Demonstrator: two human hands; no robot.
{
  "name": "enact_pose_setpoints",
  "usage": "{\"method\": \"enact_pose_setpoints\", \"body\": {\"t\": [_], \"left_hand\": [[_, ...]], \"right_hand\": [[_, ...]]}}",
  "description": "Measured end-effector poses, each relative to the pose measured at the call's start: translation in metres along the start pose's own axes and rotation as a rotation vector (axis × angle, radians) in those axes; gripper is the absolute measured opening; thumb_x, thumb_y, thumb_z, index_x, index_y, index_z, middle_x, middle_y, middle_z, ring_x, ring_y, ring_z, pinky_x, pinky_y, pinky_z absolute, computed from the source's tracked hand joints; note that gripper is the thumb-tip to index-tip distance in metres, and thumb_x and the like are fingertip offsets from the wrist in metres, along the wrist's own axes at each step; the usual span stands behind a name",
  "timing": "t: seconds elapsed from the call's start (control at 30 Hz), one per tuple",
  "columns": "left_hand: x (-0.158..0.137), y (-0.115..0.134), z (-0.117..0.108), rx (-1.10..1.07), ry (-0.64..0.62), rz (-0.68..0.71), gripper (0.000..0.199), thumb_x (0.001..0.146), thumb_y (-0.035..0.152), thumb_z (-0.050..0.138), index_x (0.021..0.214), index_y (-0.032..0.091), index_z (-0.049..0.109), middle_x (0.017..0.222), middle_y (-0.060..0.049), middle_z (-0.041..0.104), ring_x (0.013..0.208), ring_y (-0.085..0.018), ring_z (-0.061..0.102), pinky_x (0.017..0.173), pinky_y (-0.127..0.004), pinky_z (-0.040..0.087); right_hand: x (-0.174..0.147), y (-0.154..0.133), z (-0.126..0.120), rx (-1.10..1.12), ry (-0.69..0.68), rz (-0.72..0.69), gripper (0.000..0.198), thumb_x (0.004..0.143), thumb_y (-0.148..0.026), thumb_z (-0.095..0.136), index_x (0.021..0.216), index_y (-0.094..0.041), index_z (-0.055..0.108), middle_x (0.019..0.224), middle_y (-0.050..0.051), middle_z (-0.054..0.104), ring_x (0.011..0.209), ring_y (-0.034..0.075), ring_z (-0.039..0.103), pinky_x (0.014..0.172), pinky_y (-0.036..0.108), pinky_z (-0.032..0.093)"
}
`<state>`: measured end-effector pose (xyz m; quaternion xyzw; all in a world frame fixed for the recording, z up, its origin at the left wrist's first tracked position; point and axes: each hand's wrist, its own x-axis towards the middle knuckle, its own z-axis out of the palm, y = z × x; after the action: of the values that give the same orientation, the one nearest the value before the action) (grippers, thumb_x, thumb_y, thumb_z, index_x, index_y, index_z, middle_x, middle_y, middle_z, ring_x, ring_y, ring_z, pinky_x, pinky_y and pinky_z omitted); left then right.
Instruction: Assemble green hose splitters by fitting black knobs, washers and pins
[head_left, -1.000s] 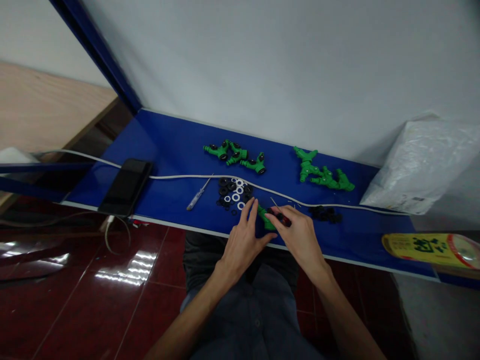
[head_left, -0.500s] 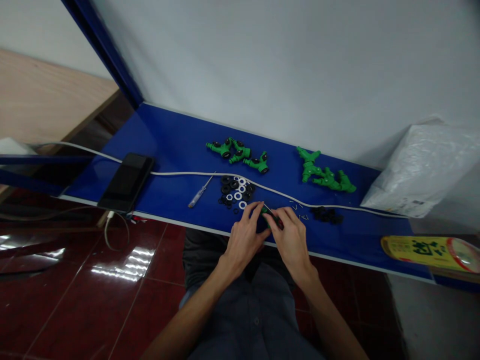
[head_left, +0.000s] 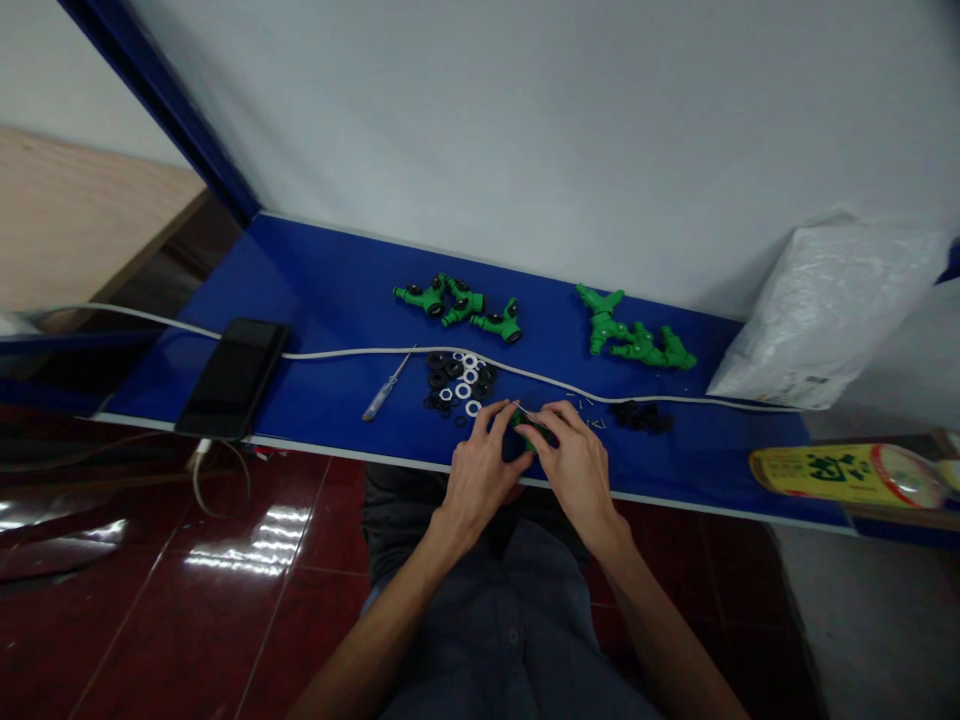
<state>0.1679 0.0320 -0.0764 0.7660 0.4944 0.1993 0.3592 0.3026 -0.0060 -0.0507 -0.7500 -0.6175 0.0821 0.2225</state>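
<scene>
My left hand (head_left: 480,462) pinches a green fitting (head_left: 532,436); my right hand (head_left: 576,458) grips a thin tool (head_left: 523,409); a slack left pinch could let the fitting roll and the tool skid.

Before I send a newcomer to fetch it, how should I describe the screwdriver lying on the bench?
On the blue bench, find the black phone near the left end. To its right, short of the cluster of black and white rings, lies a slim screwdriver, its tip pointing toward the wall. Its straight, see-through handle sets it apart from the round rings beside it.
</scene>
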Motion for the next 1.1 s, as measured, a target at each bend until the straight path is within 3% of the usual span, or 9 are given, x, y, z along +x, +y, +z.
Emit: {"method": "enact_pose_setpoints", "body": {"t": [0.13,0.27,0.4,0.47,0.57,0.73,1.1], "left_hand": [[0.000,0.000,0.001,0.036,0.022,0.027,0.058,0.088,0.028,0.073,0.142,0.027,0.052,0.147,-0.007,0.055,0.109,-0.025,0.071,0.074,-0.032,0.061],[-0.001,-0.001,0.002,0.043,0.026,0.053,0.058,0.089,0.030,0.073,0.142,0.027,0.051,0.150,-0.008,0.053,0.114,-0.026,0.069,0.077,-0.032,0.062],[-0.001,-0.001,0.002,0.034,0.033,0.057,0.063,0.086,0.033,0.077,0.143,0.029,0.049,0.152,-0.006,0.051,0.115,-0.027,0.069,0.081,-0.037,0.063],[-0.002,-0.001,0.001,0.028,0.030,0.052,0.064,0.086,0.032,0.077,0.144,0.030,0.049,0.153,-0.005,0.050,0.111,-0.026,0.070,0.082,-0.038,0.063],[-0.005,-0.001,-0.002,-0.001,0.016,0.048,0.065,0.087,0.030,0.076,0.145,0.030,0.048,0.154,-0.006,0.049,0.102,-0.023,0.073,0.078,-0.036,0.064],[-0.012,-0.002,-0.010,-0.038,0.025,0.024,0.063,0.088,0.028,0.076,0.145,0.031,0.048,0.153,-0.006,0.049,0.101,-0.021,0.072,0.071,-0.030,0.063],[-0.015,-0.009,-0.015,-0.053,0.036,0.002,0.064,0.087,0.027,0.076,0.144,0.031,0.049,0.153,-0.005,0.048,0.104,-0.022,0.072,0.075,-0.031,0.064]], "right_hand": [[-0.006,-0.004,0.005,-0.012,0.007,0.043,0.024,0.098,-0.033,0.062,0.117,-0.022,0.073,0.115,0.006,0.068,0.092,0.022,0.070,0.074,0.032,0.053],[-0.012,0.006,-0.005,0.093,0.137,0.037,0.035,0.095,-0.043,0.065,0.121,-0.021,0.073,0.119,0.010,0.066,0.096,0.022,0.069,0.078,0.032,0.054],[-0.016,0.039,-0.023,0.068,0.287,0.125,0.030,0.096,-0.041,0.062,0.107,-0.018,0.077,0.101,0.008,0.070,0.068,0.017,0.062,0.068,0.032,0.051],[-0.015,0.054,-0.027,0.030,0.267,0.147,0.028,0.097,-0.038,0.061,0.099,-0.017,0.078,0.092,0.006,0.071,0.060,0.016,0.057,0.064,0.032,0.049],[-0.009,0.062,-0.022,0.046,0.183,0.108,0.027,0.097,-0.034,0.057,0.099,-0.017,0.078,0.094,0.007,0.074,0.067,0.019,0.062,0.068,0.033,0.050],[0.014,0.057,-0.008,0.058,0.144,0.079,0.028,0.098,-0.030,0.054,0.107,-0.016,0.077,0.105,0.011,0.076,0.082,0.024,0.069,0.078,0.036,0.053],[0.041,0.056,0.005,-0.003,0.114,0.062,0.027,0.096,-0.022,0.052,0.101,-0.013,0.077,0.099,0.015,0.074,0.085,0.027,0.070,0.082,0.040,0.052]]}}
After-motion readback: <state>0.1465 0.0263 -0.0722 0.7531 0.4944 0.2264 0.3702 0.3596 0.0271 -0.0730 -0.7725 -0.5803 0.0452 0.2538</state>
